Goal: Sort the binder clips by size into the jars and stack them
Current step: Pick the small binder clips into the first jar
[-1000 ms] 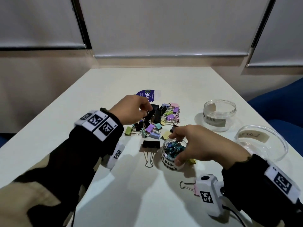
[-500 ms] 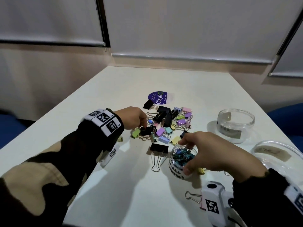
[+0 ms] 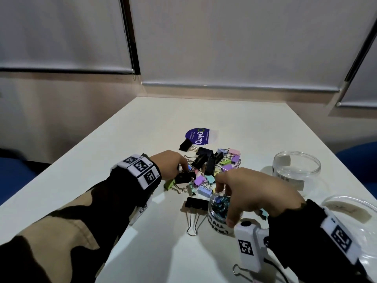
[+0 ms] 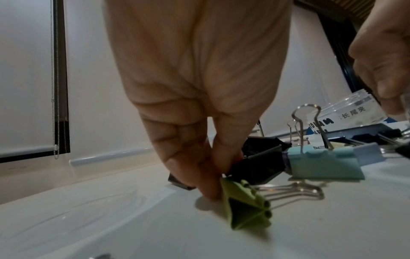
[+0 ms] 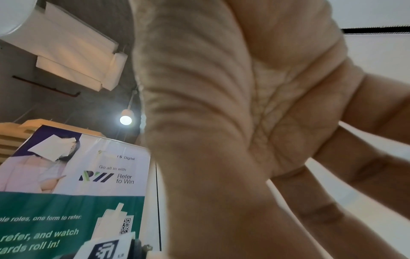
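While the left hand (image 3: 170, 166) is reaching into the nine o'clock edge of the binder clip pile (image 3: 212, 170) on the tabletop (image 3: 142, 123), its fingers (image 4: 195, 168) are pinching narrowly on a black clip (image 4: 257, 166) lying against a green clip (image 4: 246, 208). At five o'clock from the pile, the right hand (image 3: 251, 190) is curling its fingers round the rim of the small jar (image 3: 218, 217), which is holding small clips. Two empty clear jars (image 3: 295, 170) are sitting toward three o'clock.
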`<action>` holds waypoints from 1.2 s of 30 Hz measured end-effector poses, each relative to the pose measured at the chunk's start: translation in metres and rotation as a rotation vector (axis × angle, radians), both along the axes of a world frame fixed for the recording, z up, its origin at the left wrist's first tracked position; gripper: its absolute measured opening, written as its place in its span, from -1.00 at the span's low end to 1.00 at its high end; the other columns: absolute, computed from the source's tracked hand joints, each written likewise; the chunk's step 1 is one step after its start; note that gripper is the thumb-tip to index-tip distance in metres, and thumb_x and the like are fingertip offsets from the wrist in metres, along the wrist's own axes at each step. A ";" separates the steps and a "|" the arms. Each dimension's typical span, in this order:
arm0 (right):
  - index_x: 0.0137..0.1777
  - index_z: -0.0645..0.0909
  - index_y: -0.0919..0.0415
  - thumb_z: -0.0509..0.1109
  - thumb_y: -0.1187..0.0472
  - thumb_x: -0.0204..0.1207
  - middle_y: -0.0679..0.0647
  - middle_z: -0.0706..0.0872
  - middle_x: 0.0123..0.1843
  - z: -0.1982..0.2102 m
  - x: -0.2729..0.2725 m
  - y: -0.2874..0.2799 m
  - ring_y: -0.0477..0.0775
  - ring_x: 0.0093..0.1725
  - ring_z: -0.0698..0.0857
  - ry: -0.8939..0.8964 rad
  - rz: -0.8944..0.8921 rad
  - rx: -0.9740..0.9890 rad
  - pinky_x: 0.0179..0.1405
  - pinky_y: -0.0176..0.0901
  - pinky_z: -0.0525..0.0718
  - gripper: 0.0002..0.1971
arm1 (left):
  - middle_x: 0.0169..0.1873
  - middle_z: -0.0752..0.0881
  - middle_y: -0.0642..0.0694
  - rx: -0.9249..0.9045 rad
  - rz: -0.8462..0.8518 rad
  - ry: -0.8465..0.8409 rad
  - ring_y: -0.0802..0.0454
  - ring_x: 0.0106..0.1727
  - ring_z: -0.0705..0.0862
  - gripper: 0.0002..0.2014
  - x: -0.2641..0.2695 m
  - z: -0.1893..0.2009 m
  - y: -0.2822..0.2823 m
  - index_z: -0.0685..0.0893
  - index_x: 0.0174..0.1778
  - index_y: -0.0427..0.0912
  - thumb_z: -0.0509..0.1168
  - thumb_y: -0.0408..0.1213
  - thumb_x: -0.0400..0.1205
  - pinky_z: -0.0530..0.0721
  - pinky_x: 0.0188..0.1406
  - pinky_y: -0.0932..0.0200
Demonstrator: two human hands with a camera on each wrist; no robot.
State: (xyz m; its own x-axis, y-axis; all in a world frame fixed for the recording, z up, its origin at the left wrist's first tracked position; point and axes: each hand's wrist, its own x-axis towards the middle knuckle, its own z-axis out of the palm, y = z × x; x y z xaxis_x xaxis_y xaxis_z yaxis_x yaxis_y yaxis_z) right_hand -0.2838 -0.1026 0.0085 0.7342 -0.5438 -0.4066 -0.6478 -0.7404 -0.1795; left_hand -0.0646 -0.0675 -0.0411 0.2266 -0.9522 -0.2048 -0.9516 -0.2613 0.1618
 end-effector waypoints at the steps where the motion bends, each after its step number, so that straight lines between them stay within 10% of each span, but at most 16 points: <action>1: 0.24 0.51 0.04 0.73 0.11 0.13 0.02 0.66 0.09 -0.001 0.000 -0.001 -0.02 -0.20 0.58 -0.011 0.000 0.004 -0.43 -0.20 0.54 -0.32 | 0.17 0.72 -0.04 0.009 -0.004 -0.003 0.02 0.13 0.64 -0.58 0.000 -0.001 -0.001 0.72 0.25 0.04 0.15 -0.48 0.63 0.58 0.07 0.19; 5: 0.26 0.51 -0.02 0.73 0.06 0.10 -0.02 0.67 0.12 -0.004 -0.003 -0.002 0.05 0.05 0.64 -0.040 0.003 -0.002 -0.11 -0.08 0.68 -0.28 | 0.08 0.76 -0.10 -0.009 0.057 0.018 -0.03 0.10 0.68 -0.71 0.000 -0.004 -0.006 0.78 0.11 -0.12 0.15 -0.26 0.66 0.65 0.06 0.11; 10: 0.24 0.52 0.02 0.74 0.07 0.11 -0.01 0.64 0.04 -0.004 -0.002 -0.004 0.08 -0.04 0.63 -0.040 0.018 0.017 -0.35 -0.20 0.53 -0.31 | -0.21 0.80 -0.14 -0.072 0.088 0.019 -0.01 -0.16 0.73 -0.63 -0.004 -0.009 -0.012 0.81 -0.14 -0.21 0.35 0.06 0.60 0.64 -0.24 0.10; 21: 0.14 0.45 -0.03 0.70 0.18 0.13 0.03 0.70 0.07 -0.018 -0.008 -0.015 0.06 0.02 0.72 -0.195 -0.051 0.262 -0.02 0.14 0.77 -0.38 | -0.45 0.69 0.00 -0.343 0.334 0.146 0.13 -0.38 0.59 -0.73 0.020 0.012 0.013 0.70 -0.45 -0.15 0.56 -0.08 0.42 0.49 -0.46 0.25; 28: 0.11 0.44 -0.08 0.71 0.19 0.14 0.00 0.71 0.07 -0.024 -0.009 -0.023 0.11 0.02 0.77 -0.223 -0.034 0.379 0.07 0.18 0.74 -0.38 | -0.25 0.70 -0.05 -0.236 0.400 0.024 0.03 -0.17 0.62 -0.69 0.029 0.002 0.021 0.74 -0.18 -0.20 0.47 0.03 0.49 0.52 -0.29 0.17; 36: 0.09 0.46 -0.13 0.73 0.15 0.10 -0.02 0.71 0.09 -0.027 -0.011 -0.026 0.11 0.04 0.77 -0.238 -0.033 0.407 0.08 0.17 0.74 -0.37 | -0.24 0.66 0.11 -0.114 0.096 -0.057 0.07 -0.09 0.67 -0.83 -0.001 -0.004 0.006 0.77 -0.12 -0.01 0.51 -0.07 0.44 0.66 -0.20 0.16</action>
